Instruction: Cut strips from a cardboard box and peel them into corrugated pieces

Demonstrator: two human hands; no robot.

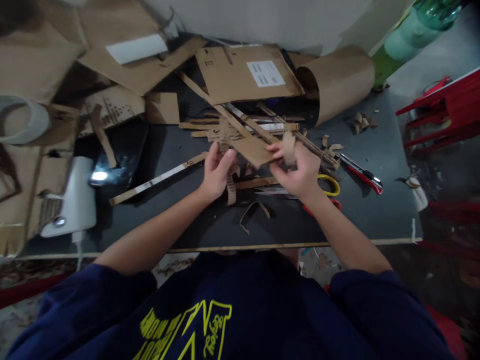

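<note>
My left hand (218,172) is closed, its thumb and fingers pinching a ribbed cardboard strip (231,189) that hangs down over the dark table. My right hand (298,167) grips the edge of a small piece of cardboard (254,151), whose pointed corner faces me. A curled paper strip (288,146) shows at the right fingers; whether they hold it too I cannot tell. Under and beside the right wrist lie scissors (330,184) with yellow and red handles. Behind both hands are several flat cardboard strips (240,125) in a loose pile.
A red utility knife (363,175) lies to the right. At the back are a flat cardboard box (243,75), a cardboard tube (343,80) and a green bottle (408,37). On the left sit a tape roll (41,122), a white device (77,195) and cardboard sheets (33,65).
</note>
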